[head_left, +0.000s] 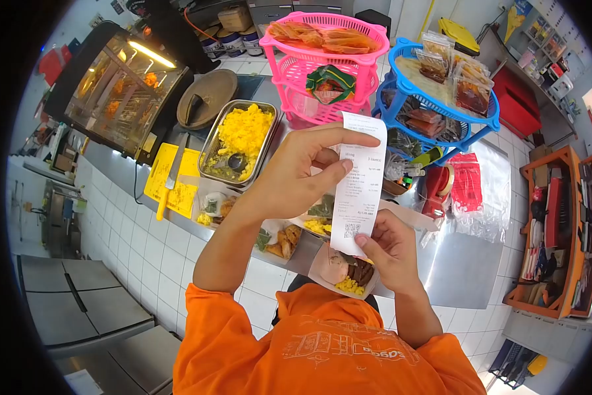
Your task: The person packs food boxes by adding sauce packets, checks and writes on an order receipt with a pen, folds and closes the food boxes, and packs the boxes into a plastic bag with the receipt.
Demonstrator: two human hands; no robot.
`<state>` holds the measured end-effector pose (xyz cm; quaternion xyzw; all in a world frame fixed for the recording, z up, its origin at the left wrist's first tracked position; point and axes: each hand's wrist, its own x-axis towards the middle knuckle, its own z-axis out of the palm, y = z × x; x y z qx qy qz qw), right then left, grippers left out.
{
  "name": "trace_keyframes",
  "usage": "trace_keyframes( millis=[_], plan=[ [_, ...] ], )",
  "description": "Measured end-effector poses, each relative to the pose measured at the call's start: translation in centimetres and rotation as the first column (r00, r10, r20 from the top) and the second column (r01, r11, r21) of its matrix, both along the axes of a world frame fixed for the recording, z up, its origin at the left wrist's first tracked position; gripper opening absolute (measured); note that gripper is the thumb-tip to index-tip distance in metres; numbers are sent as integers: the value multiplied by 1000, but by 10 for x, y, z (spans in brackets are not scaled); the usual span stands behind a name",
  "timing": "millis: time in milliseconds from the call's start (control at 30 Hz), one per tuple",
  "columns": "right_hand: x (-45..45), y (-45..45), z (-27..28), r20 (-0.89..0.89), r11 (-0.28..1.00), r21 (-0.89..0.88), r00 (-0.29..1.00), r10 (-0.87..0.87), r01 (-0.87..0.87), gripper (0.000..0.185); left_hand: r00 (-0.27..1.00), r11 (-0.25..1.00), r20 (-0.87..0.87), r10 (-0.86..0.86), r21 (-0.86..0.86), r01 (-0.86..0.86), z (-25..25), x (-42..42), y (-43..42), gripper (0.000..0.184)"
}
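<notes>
Over the steel bench, a long white receipt is held up before the chest, its printed face towards the wearer. Its rows are in small type, too fine to read with certainty, though columns of figures run down the right and a square QR code stands near the bottom. Across the front of the orange shirt are pale line drawings and lettering that I cannot make out fully. A green and yellow packet in the pink rack bears lettering too blurred to read.

The right forearm rises from the lower right, elbow bent; the right hand grasps the receipt's lower end, thumb on the face, the other fingers mostly hidden behind. The left forearm slants up from the lower left, and the left hand shows its back. Its index finger stretches across the upper print, the thumb tip rests lower down by the left edge, and the remaining fingers are curled; whether they grip the paper I cannot tell.

Below the right hand sits a food tray with yellow rice. Beyond the left hand stands a metal pan of more rice.
</notes>
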<state>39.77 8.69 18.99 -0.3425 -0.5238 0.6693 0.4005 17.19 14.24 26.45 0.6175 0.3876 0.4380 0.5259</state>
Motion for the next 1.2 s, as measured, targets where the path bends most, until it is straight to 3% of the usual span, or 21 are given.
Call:
trace_keyframes(
  millis=[267,433,567,1200],
  plan=[
    [-18,2,1,25,999,-37,1000,-10,11,19,1000,989,-27,16,150,-12,-15,-19,13,35],
    [-25,2,-1,27,1000,-23,1000,-14,14,19,998,1000,-57,-12,26,14,-4,-27,11,44],
    [-27,3,-2,42,1000,-9,999,-3,4,19,1000,996,-29,-3,90,6,-13,-29,12,44],
    [-25,-3,-9,41,1000,-2,999,29,-29,26,1000,998,-13,5,57,-4,-18,-32,6,40]
  ],
)
